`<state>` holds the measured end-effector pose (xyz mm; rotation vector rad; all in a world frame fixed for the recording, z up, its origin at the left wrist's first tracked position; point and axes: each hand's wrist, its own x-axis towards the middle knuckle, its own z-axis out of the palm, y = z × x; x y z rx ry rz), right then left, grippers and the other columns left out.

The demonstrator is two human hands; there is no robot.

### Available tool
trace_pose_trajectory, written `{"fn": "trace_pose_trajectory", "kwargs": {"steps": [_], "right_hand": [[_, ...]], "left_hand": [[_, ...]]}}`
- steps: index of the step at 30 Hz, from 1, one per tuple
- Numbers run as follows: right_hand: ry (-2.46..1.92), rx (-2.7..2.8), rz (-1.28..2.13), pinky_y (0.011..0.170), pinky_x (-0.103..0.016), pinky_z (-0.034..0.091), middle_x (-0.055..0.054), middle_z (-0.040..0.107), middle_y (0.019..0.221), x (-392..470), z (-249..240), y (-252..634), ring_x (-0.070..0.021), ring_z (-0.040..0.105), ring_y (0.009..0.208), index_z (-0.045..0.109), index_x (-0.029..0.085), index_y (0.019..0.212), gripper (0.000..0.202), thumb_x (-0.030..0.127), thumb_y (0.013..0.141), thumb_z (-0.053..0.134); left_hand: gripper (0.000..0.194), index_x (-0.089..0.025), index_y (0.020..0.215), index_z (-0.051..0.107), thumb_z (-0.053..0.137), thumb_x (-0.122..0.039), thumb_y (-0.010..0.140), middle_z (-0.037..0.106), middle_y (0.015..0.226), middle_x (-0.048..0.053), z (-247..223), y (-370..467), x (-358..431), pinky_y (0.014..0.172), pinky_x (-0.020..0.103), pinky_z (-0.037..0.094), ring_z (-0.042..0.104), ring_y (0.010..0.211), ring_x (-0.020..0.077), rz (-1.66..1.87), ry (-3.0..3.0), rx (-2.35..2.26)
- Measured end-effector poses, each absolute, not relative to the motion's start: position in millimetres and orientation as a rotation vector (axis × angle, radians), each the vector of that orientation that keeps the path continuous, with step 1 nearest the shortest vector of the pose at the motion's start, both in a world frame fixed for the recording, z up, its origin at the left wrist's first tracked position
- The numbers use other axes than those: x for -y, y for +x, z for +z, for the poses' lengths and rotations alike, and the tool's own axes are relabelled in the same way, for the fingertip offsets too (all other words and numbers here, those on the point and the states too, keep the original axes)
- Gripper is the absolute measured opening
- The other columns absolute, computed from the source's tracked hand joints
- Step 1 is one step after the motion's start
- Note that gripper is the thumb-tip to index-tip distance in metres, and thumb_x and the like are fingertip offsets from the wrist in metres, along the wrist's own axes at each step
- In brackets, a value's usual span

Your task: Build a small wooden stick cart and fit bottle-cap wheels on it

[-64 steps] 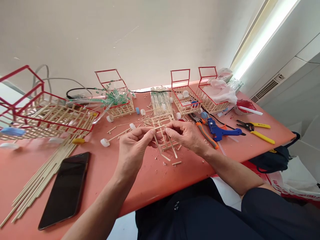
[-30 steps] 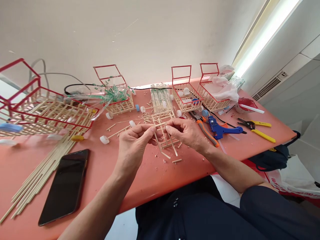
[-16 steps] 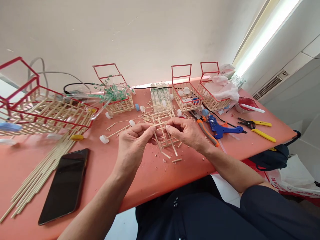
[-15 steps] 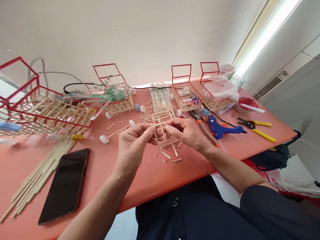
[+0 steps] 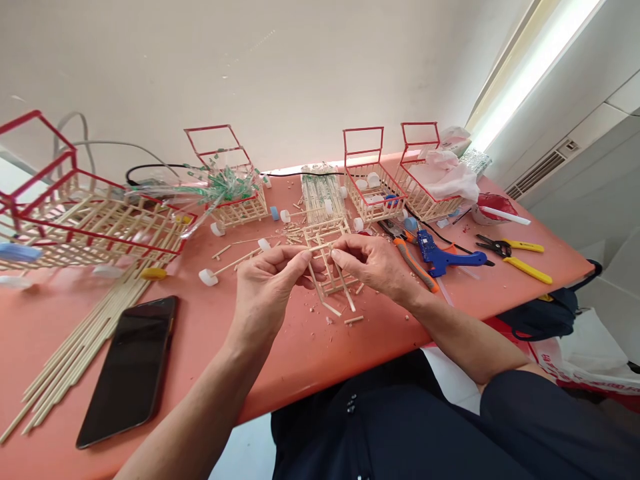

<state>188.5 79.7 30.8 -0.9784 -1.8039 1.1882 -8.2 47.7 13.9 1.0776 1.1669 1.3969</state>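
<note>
Both of my hands meet over a small frame of pale wooden sticks (image 5: 336,288) on the table. My left hand (image 5: 270,283) pinches one end of a short wooden stick (image 5: 323,247) between thumb and forefinger. Pinched in the same way, the other end sits in my right hand (image 5: 375,263). The stick lies crosswise over the frame's two long side sticks, and my fingers hide exactly where they touch. Wood crumbs and a cut stick piece (image 5: 354,320) lie just in front of the frame.
A phone (image 5: 131,370) and a bundle of long sticks (image 5: 75,360) lie at left. Red-rimmed stick carts (image 5: 375,193) stand along the wall. To the right are a blue glue gun (image 5: 445,257), orange-handled pliers (image 5: 415,263), yellow-handled wire strippers (image 5: 515,257) and a red-stained bowl (image 5: 493,212).
</note>
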Motion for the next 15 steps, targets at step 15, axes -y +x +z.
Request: {"fn": "trace_pose_trajectory", "kwargs": {"steps": [15], "right_hand": [[-0.992, 1.806, 1.19, 0.062, -0.027, 0.036, 0.004, 0.053, 0.074, -78.9, 32.9, 188.7, -0.0104, 0.043, 0.066, 0.067, 0.019, 0.083, 0.025, 0.037, 0.1, 0.062]], "left_hand": [[0.02, -0.018, 0.087, 0.082, 0.087, -0.037, 0.088, 0.086, 0.083, 0.008, 13.3, -8.8, -47.0, 0.059, 0.028, 0.061, 0.08, 0.068, 0.0199, 1.398, 1.081, -1.169]]}}
